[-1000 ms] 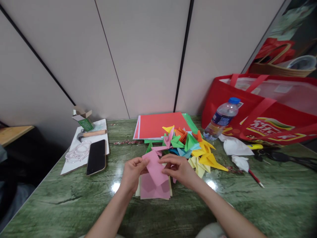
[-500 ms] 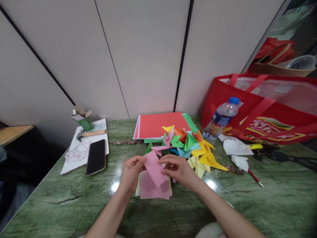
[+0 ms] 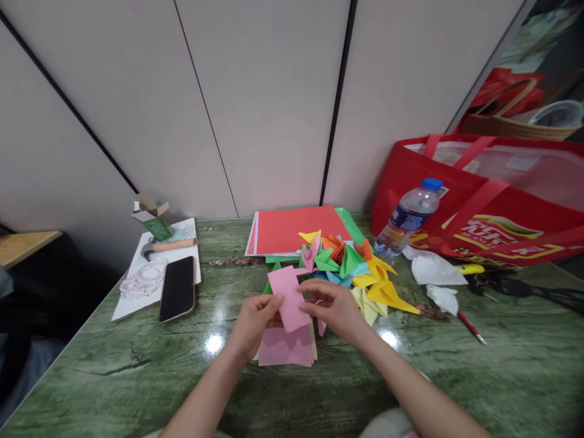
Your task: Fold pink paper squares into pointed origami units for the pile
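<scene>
A pink folded paper (image 3: 289, 298), now a narrow rectangle, is held up between my two hands. My left hand (image 3: 260, 319) pinches its left edge with thumb on top. On the opposite edge, the thumb and fingertips of my right hand (image 3: 332, 307) grip it. Below lies a stack of square paper sheets (image 3: 287, 351), pink on top with pale yellow edges showing beneath. Just beyond my hands is a heap of folded paper pieces (image 3: 349, 261) in green, yellow, orange, blue and pink.
Red and other coloured sheets (image 3: 301, 228) lie against the wall. On the left are a phone (image 3: 177, 288), a hammer (image 3: 172, 245), beads (image 3: 143, 278) and a small box (image 3: 155, 222). A bottle (image 3: 408, 219), red bag (image 3: 479, 201), tissue (image 3: 433, 267) and red pen (image 3: 472, 327) are right.
The pink folded paper has been raised slightly and turned more upright. My left hand has shifted right along its left edge; my right hand has moved only a little.
</scene>
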{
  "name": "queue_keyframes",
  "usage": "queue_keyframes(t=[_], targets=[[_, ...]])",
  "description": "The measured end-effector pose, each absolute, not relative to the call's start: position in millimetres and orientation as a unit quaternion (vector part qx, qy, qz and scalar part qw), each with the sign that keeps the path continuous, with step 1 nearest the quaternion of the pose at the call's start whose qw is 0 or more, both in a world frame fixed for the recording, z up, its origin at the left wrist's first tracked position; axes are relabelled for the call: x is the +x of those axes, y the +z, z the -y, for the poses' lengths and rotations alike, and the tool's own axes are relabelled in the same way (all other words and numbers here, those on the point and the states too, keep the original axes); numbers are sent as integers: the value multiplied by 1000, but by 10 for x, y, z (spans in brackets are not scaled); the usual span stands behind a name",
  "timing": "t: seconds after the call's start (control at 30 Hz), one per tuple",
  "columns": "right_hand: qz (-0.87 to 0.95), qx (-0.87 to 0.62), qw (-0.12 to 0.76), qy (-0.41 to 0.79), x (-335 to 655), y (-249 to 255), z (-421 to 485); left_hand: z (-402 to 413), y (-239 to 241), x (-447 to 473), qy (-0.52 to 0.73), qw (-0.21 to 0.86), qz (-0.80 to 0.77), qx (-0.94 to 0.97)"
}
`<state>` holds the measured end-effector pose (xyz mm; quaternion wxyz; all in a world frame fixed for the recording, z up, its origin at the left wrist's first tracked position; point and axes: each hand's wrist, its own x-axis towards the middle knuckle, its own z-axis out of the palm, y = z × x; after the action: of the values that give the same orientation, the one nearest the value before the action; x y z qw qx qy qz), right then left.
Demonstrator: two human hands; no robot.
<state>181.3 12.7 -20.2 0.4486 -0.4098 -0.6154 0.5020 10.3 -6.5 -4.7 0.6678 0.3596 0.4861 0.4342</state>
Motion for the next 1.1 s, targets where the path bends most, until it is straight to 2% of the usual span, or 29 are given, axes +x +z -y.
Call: queue_keyframes(t=[0.27, 0.63, 1.1], targets=[[593, -398, 456, 530, 1790, -216, -118, 83, -69, 154, 478, 642, -483, 354], [569, -401, 467, 545, 1803, -198, -142, 110, -57, 170, 394, 698, -471, 367], [568, -409, 462, 544, 1802, -237, -149, 110, -92, 182, 407, 681, -496, 353]])
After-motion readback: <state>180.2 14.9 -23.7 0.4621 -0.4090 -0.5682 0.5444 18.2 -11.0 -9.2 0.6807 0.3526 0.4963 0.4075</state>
